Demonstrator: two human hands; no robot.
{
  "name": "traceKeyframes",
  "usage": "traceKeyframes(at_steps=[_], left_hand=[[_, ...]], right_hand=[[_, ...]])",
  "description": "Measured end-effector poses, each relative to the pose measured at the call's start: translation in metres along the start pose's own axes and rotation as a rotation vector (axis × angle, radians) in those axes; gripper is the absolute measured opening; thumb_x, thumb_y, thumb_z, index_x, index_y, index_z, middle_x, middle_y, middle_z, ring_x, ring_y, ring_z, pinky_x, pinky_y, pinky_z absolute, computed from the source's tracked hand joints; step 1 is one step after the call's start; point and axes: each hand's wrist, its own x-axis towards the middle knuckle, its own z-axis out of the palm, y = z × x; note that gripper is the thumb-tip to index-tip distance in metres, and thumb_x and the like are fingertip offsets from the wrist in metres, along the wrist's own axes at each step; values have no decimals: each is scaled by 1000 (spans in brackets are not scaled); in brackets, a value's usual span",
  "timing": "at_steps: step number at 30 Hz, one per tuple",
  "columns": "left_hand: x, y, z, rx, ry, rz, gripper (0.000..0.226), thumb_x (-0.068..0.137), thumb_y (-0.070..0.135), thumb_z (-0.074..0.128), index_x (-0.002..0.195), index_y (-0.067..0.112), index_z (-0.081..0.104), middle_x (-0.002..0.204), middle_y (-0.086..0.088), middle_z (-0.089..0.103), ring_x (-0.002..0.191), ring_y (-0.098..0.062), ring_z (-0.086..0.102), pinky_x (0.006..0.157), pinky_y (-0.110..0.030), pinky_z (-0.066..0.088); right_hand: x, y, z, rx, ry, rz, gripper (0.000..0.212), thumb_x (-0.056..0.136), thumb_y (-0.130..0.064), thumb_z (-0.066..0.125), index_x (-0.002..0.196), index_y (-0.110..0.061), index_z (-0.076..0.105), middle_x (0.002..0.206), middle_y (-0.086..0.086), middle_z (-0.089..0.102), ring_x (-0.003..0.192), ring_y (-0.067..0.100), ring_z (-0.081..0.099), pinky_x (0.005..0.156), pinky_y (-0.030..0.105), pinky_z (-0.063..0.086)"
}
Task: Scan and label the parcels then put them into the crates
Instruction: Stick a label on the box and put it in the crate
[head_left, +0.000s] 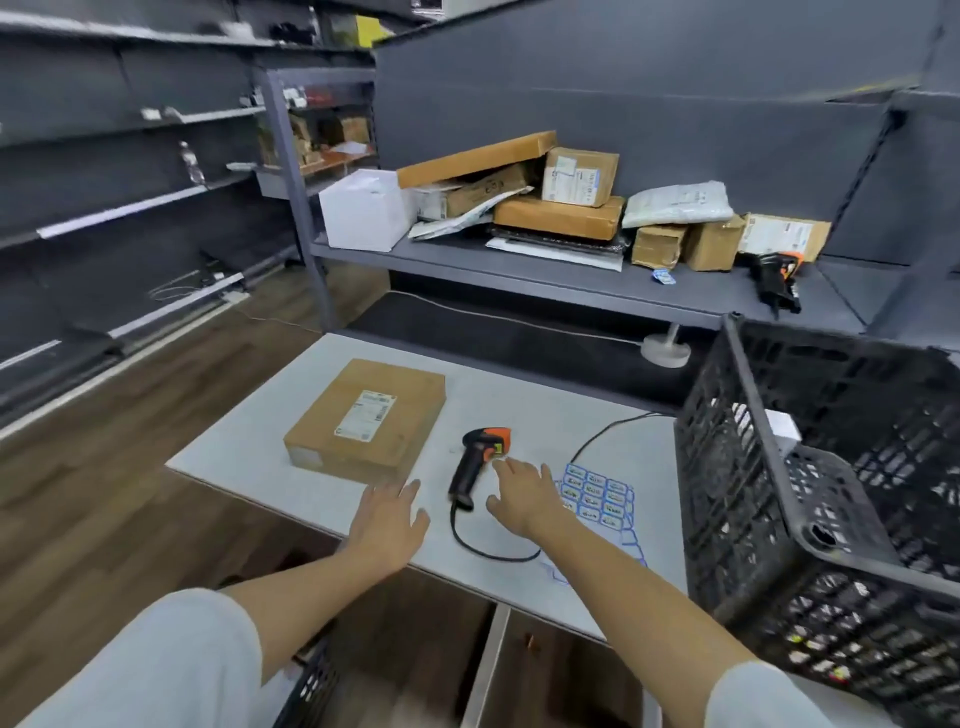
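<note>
The flat brown cardboard parcel (366, 421) waits unscanned on the desk (545, 410); both hands (387, 522) (522, 499) are spread, holding nothing; the black plastic crate (779, 519) awaits it.

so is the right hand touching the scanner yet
Apart. The head view shows bare table between the right hand and the scanner handle; its open fingers reach only near the orange head.

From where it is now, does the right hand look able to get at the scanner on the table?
Probably yes. The right hand is open just beside the scanner, fingertips near its orange head, and nothing lies between them; the handle points toward the person.
</note>
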Motion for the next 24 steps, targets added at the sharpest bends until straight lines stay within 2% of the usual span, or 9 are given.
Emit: traceKeyframes(at_steps=[7,10,14,16,18,20,21,24], left_hand=[[39,-46,-1,-88,18,4,41,95,34,38,131,18,48,141,-3,43,130,-24,35,109,-34,29],[67,-73,-10,-131,-26,-6,48,96,36,38,141,20,37,146,-3,38,135,-25,32,109,-37,32],[109,-122,-22,-135,-49,14,52,99,32,35,148,19,27,156,-3,24,144,-24,18,117,-37,19],[130,-146,-28,-145,-53,24,52,99,30,38,148,18,28,154,-4,28,141,-25,24,116,-36,20],[148,-165,-33,-159,-43,14,48,98,28,40,144,16,35,147,-4,38,134,-24,34,111,-34,28],[165,-183,-34,-170,-31,-6,36,98,27,39,130,14,47,135,-5,49,124,-23,43,105,-32,31],[171,-190,-34,-165,-33,-18,33,98,27,39,126,14,49,133,-5,51,123,-23,44,106,-32,29],[188,-212,-33,-152,-59,-79,38,96,26,42,131,13,46,139,-6,46,131,-24,36,115,-37,20]], right_hand=[[48,-41,5,47,32,-2,55,95,-30,43,146,-12,30,150,7,33,138,26,29,116,45,13],[81,-60,9,43,24,27,53,95,-30,42,144,-12,32,144,8,40,133,27,34,113,43,19],[123,-91,20,68,17,83,52,96,-29,40,144,-11,32,144,8,40,133,27,35,113,45,19],[138,-104,28,71,4,114,52,96,-30,40,144,-11,31,145,7,39,134,27,34,112,44,19],[150,-114,36,81,2,142,52,97,-32,38,145,-12,31,145,7,38,134,27,34,111,42,20],[161,-120,41,97,18,178,50,98,-34,36,144,-13,32,144,6,40,133,26,36,110,41,21],[165,-122,42,108,27,197,50,99,-35,35,144,-14,32,143,6,41,133,26,37,110,41,22],[176,-126,45,126,26,247,51,100,-40,33,144,-14,32,144,6,39,134,27,36,112,43,21]])
